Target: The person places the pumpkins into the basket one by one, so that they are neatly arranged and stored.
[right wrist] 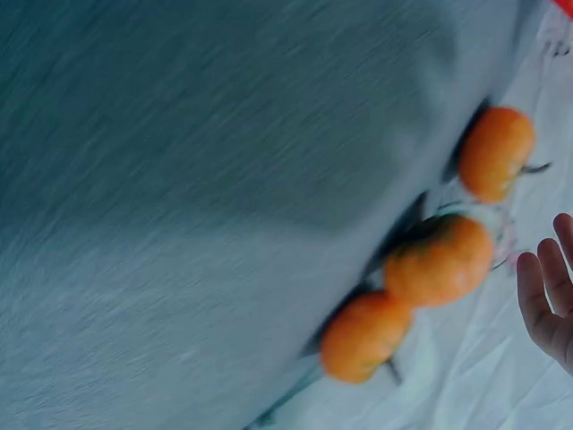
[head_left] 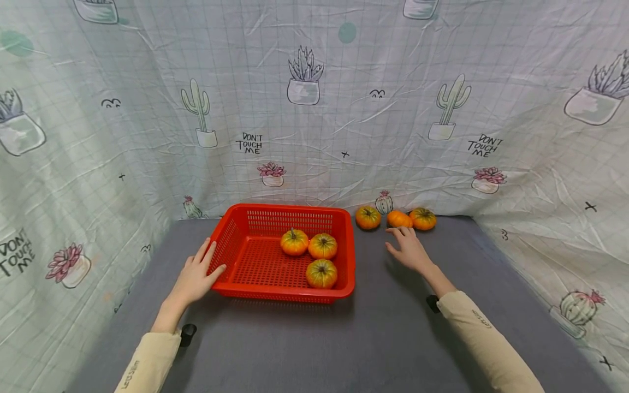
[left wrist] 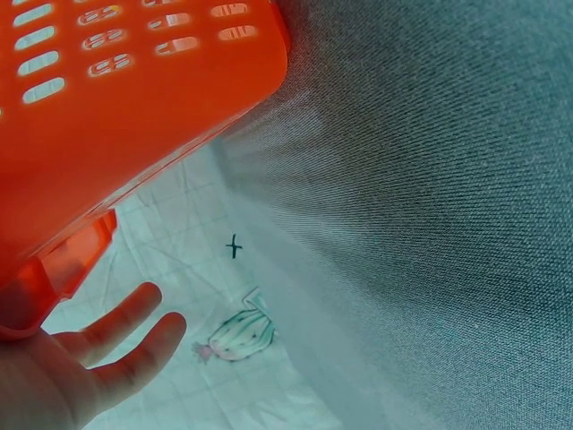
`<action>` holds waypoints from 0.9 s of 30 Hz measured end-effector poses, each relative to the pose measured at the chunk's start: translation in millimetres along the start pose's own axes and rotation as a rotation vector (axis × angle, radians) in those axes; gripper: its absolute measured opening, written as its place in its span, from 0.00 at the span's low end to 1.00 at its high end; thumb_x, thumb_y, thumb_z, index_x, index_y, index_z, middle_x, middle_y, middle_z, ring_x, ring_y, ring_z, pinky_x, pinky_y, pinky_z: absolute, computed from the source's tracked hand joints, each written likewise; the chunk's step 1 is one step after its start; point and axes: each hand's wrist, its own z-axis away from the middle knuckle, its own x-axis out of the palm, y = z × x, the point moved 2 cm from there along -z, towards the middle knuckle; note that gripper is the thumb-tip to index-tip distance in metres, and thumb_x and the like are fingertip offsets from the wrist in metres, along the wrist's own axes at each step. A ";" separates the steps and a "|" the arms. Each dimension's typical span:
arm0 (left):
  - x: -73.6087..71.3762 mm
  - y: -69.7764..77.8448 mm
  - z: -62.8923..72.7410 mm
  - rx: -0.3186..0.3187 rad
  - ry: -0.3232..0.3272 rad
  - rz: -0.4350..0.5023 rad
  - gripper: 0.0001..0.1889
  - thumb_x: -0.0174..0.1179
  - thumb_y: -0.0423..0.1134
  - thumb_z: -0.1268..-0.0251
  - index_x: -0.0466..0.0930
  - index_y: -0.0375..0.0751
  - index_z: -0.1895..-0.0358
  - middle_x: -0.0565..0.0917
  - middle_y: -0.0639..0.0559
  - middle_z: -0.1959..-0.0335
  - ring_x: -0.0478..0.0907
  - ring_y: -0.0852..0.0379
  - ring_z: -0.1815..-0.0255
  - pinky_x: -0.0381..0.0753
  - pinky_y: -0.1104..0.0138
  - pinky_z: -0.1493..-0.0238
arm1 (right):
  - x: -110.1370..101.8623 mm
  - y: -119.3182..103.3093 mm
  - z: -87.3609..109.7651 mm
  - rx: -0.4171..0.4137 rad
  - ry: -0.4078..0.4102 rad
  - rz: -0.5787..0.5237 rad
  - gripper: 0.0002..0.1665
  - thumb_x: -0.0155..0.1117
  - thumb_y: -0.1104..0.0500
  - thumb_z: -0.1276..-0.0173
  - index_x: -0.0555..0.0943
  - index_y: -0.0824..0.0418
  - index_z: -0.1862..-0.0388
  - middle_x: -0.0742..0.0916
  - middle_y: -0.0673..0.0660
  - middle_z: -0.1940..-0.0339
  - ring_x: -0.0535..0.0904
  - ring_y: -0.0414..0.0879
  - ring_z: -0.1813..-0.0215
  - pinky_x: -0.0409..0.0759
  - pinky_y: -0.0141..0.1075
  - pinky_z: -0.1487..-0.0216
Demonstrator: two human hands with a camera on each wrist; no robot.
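A red plastic basket with slotted sides has three small orange-green pumpkins in its right half: one with a tall stem, a second pumpkin beside it and a third pumpkin nearer the front. My left hand rests at the basket's left rim, its fingers extended; two fingers show under the rim in the left wrist view. Over the table right of the basket, my right hand reaches out with spread fingers and holds nothing. Its fingertips are close before the middle pumpkin.
By the back curtain, the middle pumpkin lies between a left pumpkin and a right pumpkin. Printed curtains also hang on both sides of the grey table.
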 end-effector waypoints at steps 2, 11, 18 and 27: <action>0.2 -0.5 0.2 -0.003 0.003 0.005 0.37 0.46 0.52 0.36 0.46 0.33 0.31 0.46 0.37 0.29 0.55 0.26 0.43 0.59 0.38 0.47 | -1.0 10.0 1.6 0.033 -0.007 -0.003 0.20 0.59 0.58 0.40 0.73 0.64 0.49 0.75 0.66 0.55 0.67 0.59 0.55 0.68 0.49 0.58; 4.6 0.4 -1.4 0.000 0.002 0.012 0.37 0.46 0.53 0.36 0.45 0.34 0.31 0.46 0.37 0.29 0.54 0.25 0.41 0.57 0.38 0.46 | -9.4 55.0 10.3 0.167 -0.064 0.005 0.26 0.55 0.57 0.38 0.68 0.72 0.45 0.72 0.72 0.53 0.63 0.63 0.54 0.67 0.52 0.60; 7.5 0.2 -1.9 0.012 0.020 0.015 0.37 0.47 0.50 0.36 0.46 0.34 0.31 0.47 0.36 0.30 0.55 0.26 0.42 0.58 0.39 0.46 | -17.9 83.2 13.0 0.301 -0.134 0.003 0.29 0.52 0.56 0.36 0.63 0.75 0.43 0.67 0.76 0.49 0.60 0.66 0.54 0.65 0.53 0.61; 5.9 -3.3 -1.1 0.008 0.023 0.013 0.37 0.47 0.51 0.36 0.46 0.34 0.31 0.47 0.37 0.30 0.56 0.27 0.43 0.59 0.38 0.47 | -23.6 117.4 5.6 0.407 -0.125 -0.016 0.36 0.51 0.57 0.37 0.54 0.76 0.37 0.63 0.80 0.46 0.56 0.72 0.49 0.66 0.58 0.60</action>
